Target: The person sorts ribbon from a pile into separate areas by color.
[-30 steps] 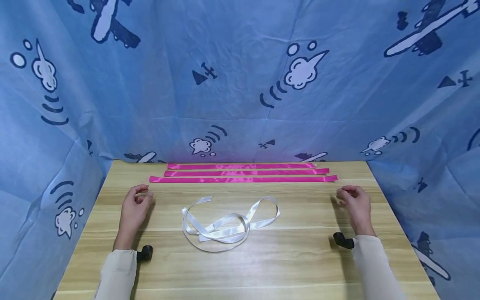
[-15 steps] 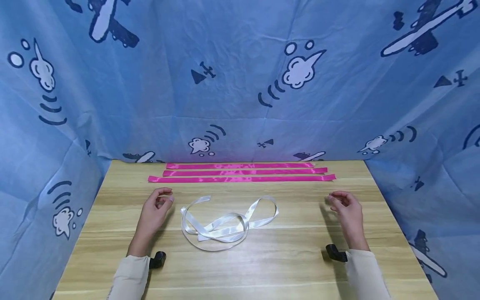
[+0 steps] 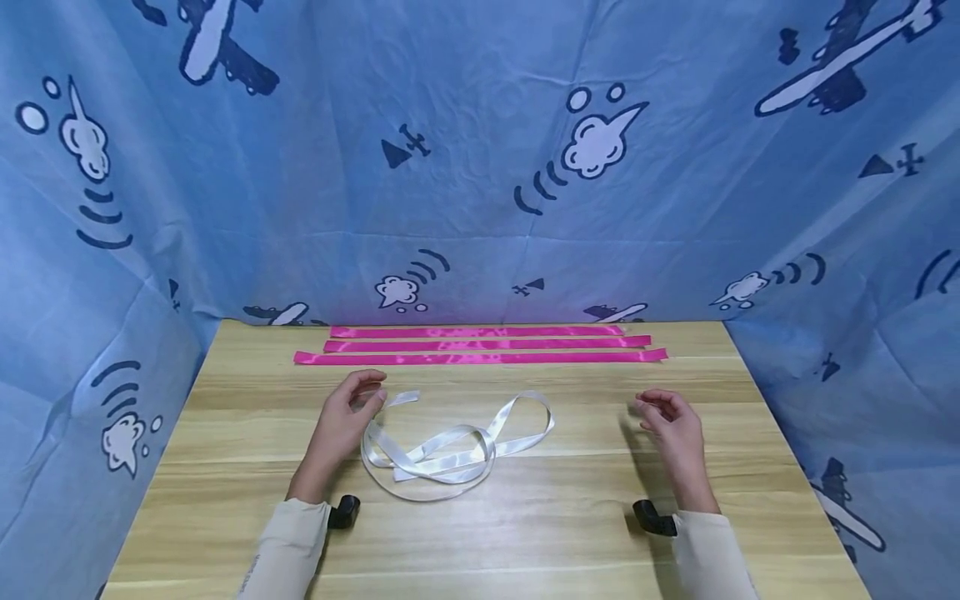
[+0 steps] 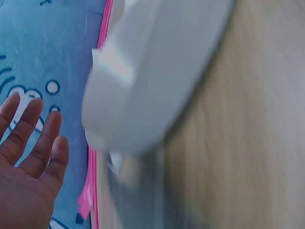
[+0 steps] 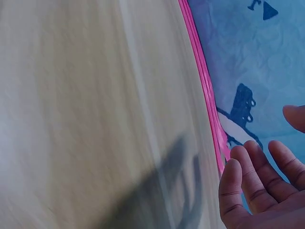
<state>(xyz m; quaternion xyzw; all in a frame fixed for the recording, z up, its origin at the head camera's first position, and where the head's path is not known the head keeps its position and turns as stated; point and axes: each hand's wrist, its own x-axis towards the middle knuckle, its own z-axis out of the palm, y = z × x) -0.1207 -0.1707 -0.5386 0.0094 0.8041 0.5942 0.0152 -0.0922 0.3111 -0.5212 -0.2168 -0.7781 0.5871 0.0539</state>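
A white satin ribbon [image 3: 447, 477] lies in loose loops on the wooden table, large and blurred in the left wrist view. My left hand [image 3: 347, 423] hovers at the ribbon's left side and covers a little of its upper left loop. In the left wrist view its fingers [image 4: 37, 155] are relaxed, with nothing between them. Well to the right of the ribbon, my right hand [image 3: 672, 437] is held above the table, casting a shadow. Its fingers [image 5: 255, 179] are slightly bent and hold nothing in the right wrist view.
Three pink ribbons [image 3: 480, 358] lie side by side along the table's back edge. Behind and at both sides hangs a blue cloth [image 3: 480, 167] printed with planes and clouds. The wooden table [image 3: 525, 542] extends in front of the white ribbon.
My left hand has moved right, from bare table to the white ribbon's left side. My right hand has moved left and slightly nearer. The ribbons lie as before.
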